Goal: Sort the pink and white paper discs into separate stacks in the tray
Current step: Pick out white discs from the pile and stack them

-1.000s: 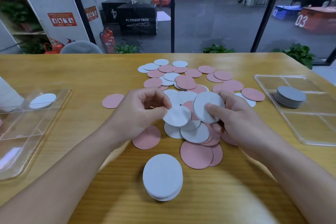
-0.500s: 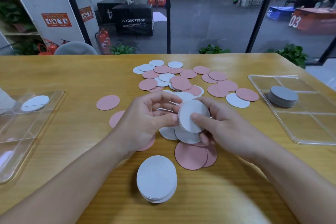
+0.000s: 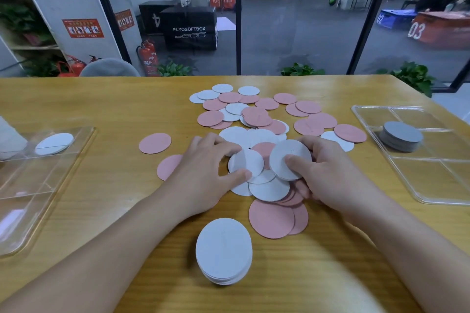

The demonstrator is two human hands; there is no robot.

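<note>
The right hand [image 3: 328, 173] grips a small stack of round white paper discs [image 3: 290, 160], thumb pressed across its face and fingers curled behind, tilting it up off the pile. Just to its left, the left hand [image 3: 203, 168] pinches a single white paper disc [image 3: 245, 162] between thumb and curled fingers; that disc's edge nearly meets the held stack. Beneath and between both hands lies the loose heap of pink and white paper discs [image 3: 256, 117], overlapping one another and spreading away beyond the fingertips toward the far side of the wooden tabletop [image 3: 101, 99]. Two large pink discs [image 3: 273, 218] lie below the right wrist, one partly over the other. Nearer than both hands, between the forearms, stands a neat stack of white discs [image 3: 223, 249] with bare wood all around it. Left of the left hand lie two separate pink discs [image 3: 155, 143], one partly hidden by the knuckles. Well out past the right hand sits a clear plastic divided tray [image 3: 432, 190] holding a grey-looking stack of discs [image 3: 400, 136] in one compartment; open wood separates it from the heap. Far left of the left hand, another clear tray [image 3: 38, 198] holds one white disc [image 3: 54, 143].
</note>
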